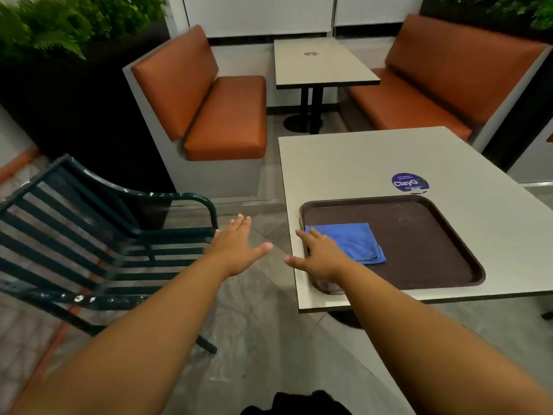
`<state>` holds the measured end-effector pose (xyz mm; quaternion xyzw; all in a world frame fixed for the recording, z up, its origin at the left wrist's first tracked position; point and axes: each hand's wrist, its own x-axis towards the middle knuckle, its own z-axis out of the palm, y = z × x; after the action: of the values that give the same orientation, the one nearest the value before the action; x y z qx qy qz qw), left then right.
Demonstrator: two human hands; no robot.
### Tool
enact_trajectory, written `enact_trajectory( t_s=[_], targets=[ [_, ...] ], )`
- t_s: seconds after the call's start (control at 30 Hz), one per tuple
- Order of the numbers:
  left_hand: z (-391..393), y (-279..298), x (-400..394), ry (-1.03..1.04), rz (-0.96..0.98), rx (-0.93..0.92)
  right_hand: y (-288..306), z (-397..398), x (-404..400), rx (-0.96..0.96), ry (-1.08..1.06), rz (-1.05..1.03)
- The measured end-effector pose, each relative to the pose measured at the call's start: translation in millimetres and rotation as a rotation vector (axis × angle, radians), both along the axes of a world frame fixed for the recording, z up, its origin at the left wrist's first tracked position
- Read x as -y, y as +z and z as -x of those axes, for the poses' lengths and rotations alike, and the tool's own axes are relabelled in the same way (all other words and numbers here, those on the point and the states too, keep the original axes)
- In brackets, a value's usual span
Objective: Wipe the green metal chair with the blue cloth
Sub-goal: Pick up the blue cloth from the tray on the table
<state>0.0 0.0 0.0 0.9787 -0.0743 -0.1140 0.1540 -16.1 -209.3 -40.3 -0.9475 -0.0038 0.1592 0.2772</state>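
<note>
Both grips open, empty; blue cloth (350, 242) flat, folded, on tray (434, 235).

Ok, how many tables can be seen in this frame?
2. The near table at right carries the brown tray with the blue cloth; the far table stands between the orange benches. Others may lie outside the view.
</note>
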Motion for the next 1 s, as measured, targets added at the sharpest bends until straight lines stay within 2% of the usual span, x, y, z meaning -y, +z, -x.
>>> enact_trajectory(
  t_s=[0.13,0.33,0.77,0.83,0.87,0.93,1.0],
  targets=[
    [-5,-7,26,0.003,0.003,-0.055,-20,-13,37,-0.038,0.013,0.239],
    [-22,-34,38,0.013,-0.055,-0.041,-45,-26,70,-0.103,0.006,0.403],
    [-21,-69,30,0.122,-0.032,-0.174,-76,-49,79,0.143,0.060,0.576],
    [-18,-70,27,0.132,-0.011,-0.199,-74,-52,76,0.207,0.035,0.503],
    [-17,-69,26,0.137,0.009,-0.206,-70,-54,72,0.252,0.003,0.394],
    [-15,-66,24,0.172,0.089,-0.217,-55,-54,61,0.307,-0.075,0.111],
    [-12,-61,21,0.265,0.270,-0.266,-34,-53,46,0.256,-0.141,-0.186]
  ],
)
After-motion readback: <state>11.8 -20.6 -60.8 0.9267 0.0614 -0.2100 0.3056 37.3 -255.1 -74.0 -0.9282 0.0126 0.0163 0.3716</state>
